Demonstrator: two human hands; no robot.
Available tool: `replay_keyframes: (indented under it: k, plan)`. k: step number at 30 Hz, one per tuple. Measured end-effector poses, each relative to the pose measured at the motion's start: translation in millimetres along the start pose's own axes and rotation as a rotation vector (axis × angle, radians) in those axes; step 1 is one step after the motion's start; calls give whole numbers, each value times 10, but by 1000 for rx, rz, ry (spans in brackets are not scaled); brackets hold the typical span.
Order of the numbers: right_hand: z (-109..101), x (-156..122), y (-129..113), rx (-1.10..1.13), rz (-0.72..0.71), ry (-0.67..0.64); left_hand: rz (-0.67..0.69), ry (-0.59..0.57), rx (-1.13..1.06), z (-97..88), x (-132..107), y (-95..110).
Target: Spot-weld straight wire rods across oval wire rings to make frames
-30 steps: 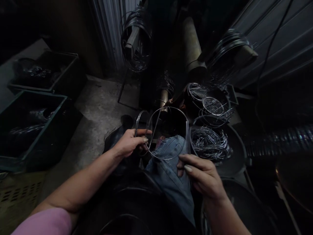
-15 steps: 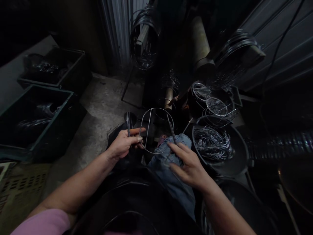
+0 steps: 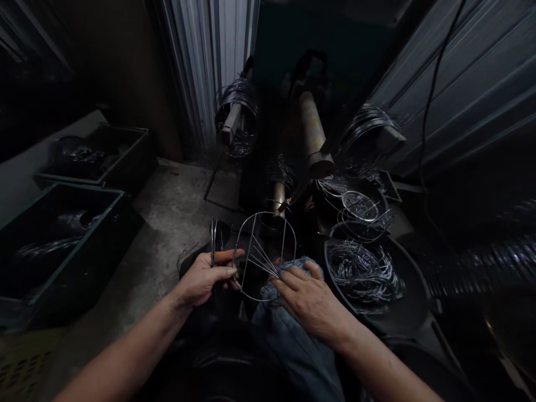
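Note:
My left hand (image 3: 204, 279) is closed on several wire hoops (image 3: 215, 240) that stand up from its fist, and its fingertips also pinch the left edge of a round wire ring (image 3: 263, 223) with straight cross wires. My right hand (image 3: 307, 298) rests on my denim-clad knee (image 3: 288, 335), fingers pinched on a fan of thin straight wires (image 3: 260, 258) that reach up and left across the ring.
A dark round pan (image 3: 377, 301) full of loose wire rings sits right of my knee, with more wire rings (image 3: 355, 204) behind it. Two green crates (image 3: 62, 234) stand on the concrete floor at left. Wire coils hang on machine spindles (image 3: 312, 134) ahead, before corrugated metal walls.
My right hand moved left and down onto my knee and now holds a fan of thin wires against the ring. The view tilted, so the ring sits lower in the frame.

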State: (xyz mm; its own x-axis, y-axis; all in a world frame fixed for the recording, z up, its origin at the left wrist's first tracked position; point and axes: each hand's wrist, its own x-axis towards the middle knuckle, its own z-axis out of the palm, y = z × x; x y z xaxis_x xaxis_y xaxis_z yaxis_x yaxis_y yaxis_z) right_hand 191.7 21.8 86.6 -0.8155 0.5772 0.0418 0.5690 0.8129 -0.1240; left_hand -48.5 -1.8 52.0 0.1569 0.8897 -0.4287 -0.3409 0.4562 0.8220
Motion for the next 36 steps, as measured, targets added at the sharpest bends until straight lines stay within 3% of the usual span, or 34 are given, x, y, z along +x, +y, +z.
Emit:
replay_keyframes:
  k: [21,32,36]
  plan:
    - [-185,171,317,-61,-43,-20,9,5,-63,142,279,214]
    - [-255,197,405,3,-69,-68,9,-23,-130,218,237,275]
    - [-381,136,354,76,-71,-33,-6,-20,-192,209,232,241]
